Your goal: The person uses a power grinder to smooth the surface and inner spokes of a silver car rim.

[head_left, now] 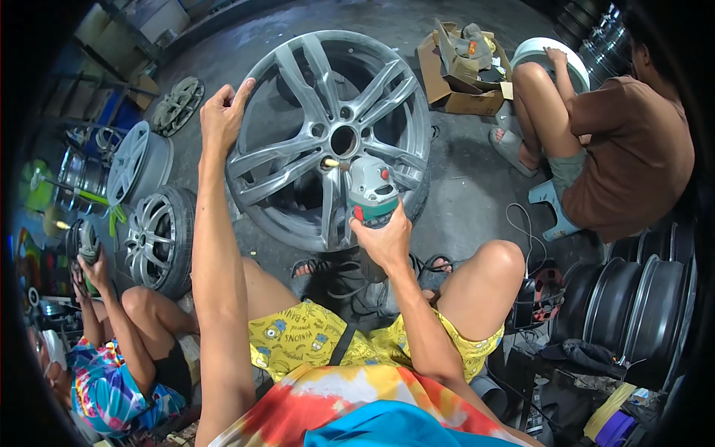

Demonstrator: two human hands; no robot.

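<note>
A grey alloy wheel rim (313, 71) with split spokes faces up in front of me. My left hand (227, 112) is closed on the rim's upper-left edge, thumb raised along it. My right hand (383, 235) grips a grey and green power tool (370, 186) with a red button; its small pale cylindrical tip (331, 163) sits at the spokes just below-left of the centre bore. Whether the tip touches the metal I cannot tell. My knees are apart below the rim.
A co-worker (618, 149) sits at right on a stool (551, 216); another (123, 357) holds a tool at lower left. Wheels (156, 238) line the left, stacked dark rims (648, 320) the right. An open cardboard box (454, 89) lies beyond, and a cord (521, 216) crosses the floor.
</note>
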